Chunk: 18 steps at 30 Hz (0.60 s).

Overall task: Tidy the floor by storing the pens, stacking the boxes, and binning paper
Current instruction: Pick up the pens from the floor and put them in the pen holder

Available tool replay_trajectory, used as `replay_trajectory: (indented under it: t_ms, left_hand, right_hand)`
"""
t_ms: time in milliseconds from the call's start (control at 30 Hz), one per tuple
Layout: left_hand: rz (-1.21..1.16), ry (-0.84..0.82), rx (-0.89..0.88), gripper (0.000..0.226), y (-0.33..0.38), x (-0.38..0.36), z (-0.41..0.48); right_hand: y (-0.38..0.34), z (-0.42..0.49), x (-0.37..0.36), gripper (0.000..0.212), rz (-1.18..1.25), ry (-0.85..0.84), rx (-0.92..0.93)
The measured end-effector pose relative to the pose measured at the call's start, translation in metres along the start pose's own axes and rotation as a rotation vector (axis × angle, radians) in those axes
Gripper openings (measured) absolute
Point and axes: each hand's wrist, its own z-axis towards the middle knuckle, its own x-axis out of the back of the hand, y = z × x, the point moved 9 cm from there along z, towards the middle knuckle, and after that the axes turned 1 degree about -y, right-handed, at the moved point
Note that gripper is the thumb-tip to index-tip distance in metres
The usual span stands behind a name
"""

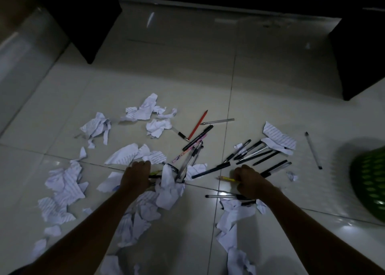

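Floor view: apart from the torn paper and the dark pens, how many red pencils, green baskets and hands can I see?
Red pencils: 1
Green baskets: 1
Hands: 2, the left hand and the right hand, which grips pens
Total: 4

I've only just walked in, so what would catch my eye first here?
Torn lined paper litters the pale tiled floor, mostly left and centre. Dark pens and a red pencil lie scattered mid-floor, where the left hand reaches down and the right hand grips a yellow pen. A green basket peeks in at the right edge.
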Motion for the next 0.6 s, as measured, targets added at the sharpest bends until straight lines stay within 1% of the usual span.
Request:
replay_trajectory:
  t_ms: [167, 267, 367, 433, 533, 600]
  left_hand:
    - [-0.054, 0.022, -0.007, 0.051, 0.006, -0.004, -0.003]
    - [-0.056, 0.059, -0.009, 0.051, 0.010, -0.004, -0.007]
    - [-0.069, 0.081, 0.013, 0.054, 0.008, -0.001, -0.010]
    - [-0.059, 0.101, 0.021, 0.055, 0.009, 0.003, -0.011]
    - [-0.034, 0.122, 0.020, 0.059, 0.015, 0.005, -0.012]
    - [-0.037, 0.139, 0.031, 0.061, 0.017, 0.005, -0.015]
  right_hand:
    - [-0.010, 0.000, -0.006, 0.033, 0.017, 0.001, 0.011]
    - [-0.022, -0.002, -0.012, 0.028, 0.008, -0.020, 0.063]
    - [-0.022, 0.000, -0.024, 0.028, 0.000, -0.026, 0.089]
    - [-0.024, -0.001, -0.027, 0.025, -0.012, -0.028, 0.096]
    - [-0.026, -0.003, -0.027, 0.027, -0.025, -0.042, 0.076]
    - [-0.026, -0.002, -0.028, 0.022, -0.019, -0.052, 0.065]
